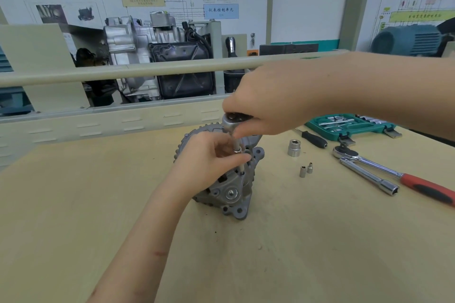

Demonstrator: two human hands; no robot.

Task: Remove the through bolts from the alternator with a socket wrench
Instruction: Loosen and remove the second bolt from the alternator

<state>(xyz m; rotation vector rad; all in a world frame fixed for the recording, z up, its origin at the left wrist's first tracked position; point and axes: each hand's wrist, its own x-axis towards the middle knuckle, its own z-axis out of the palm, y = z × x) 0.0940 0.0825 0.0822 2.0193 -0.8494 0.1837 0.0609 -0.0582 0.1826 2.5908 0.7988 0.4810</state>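
Observation:
A grey alternator (227, 190) stands on the wooden bench in the middle of the head view. A small socket wrench (230, 121) stands upright over its top, with a thin socket shaft (238, 152) running down to the housing. My right hand (266, 98) grips the wrench head from above. My left hand (208, 155) pinches the socket shaft between thumb and fingers, just above the alternator. The bolt under the socket is hidden.
To the right lie a large socket (293, 148), two tiny sockets (306, 170), a black-handled screwdriver (314, 139), a red-handled ratchet (398, 176) with an extension bar (369, 176), and an open green socket case (350, 124). A rail and engine parts stand behind the bench.

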